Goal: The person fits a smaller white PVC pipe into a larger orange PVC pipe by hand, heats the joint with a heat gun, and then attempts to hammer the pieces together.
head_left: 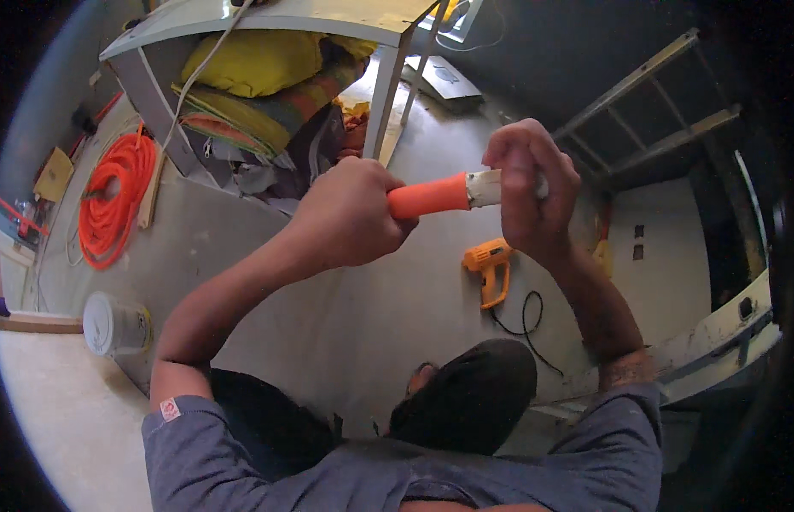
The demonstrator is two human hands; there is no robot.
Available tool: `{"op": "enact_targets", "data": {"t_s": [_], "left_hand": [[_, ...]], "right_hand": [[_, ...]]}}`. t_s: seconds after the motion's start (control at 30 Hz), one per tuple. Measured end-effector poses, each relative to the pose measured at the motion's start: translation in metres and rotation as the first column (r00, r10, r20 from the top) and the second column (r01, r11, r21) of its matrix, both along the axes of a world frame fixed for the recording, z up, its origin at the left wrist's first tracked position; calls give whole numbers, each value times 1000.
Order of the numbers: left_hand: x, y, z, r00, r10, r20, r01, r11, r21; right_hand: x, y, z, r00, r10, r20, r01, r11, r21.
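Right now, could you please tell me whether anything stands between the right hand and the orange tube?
Yes: a short stretch of the white pipe, gripped by the right hand, shows between that hand and the orange tube. Nothing visible separates the left hand from the tube.

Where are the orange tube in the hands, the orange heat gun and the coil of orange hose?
Orange tube [428,197]: head view, middle of its exposed orange stretch.
Orange heat gun [489,256]: head view, upper housing.
Coil of orange hose [132,179]: head view, right-hand windings.
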State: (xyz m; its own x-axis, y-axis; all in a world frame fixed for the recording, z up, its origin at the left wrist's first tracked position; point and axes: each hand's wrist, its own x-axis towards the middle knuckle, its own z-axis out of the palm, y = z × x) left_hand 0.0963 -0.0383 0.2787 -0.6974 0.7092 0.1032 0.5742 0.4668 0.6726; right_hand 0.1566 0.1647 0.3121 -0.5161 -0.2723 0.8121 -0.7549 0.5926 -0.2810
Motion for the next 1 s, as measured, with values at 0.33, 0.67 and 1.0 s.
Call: {"op": "enact_targets", "data": {"t_s": [0.33, 0.67, 1.0], "left_hand": [[-7, 4, -8, 834, 171, -525, -191, 981, 15], [-60, 10, -42, 1000, -19, -7, 18, 999, -38], [-43, 8, -31, 100, -401, 911, 312, 882, 354]], "right_hand": [[14, -16, -25, 902, -178, 394, 332, 868, -368], [-12, 33, 2, 640, 66, 765, 149, 967, -208], [-14, 34, 49, 1000, 18, 20, -27, 754, 656]]}}
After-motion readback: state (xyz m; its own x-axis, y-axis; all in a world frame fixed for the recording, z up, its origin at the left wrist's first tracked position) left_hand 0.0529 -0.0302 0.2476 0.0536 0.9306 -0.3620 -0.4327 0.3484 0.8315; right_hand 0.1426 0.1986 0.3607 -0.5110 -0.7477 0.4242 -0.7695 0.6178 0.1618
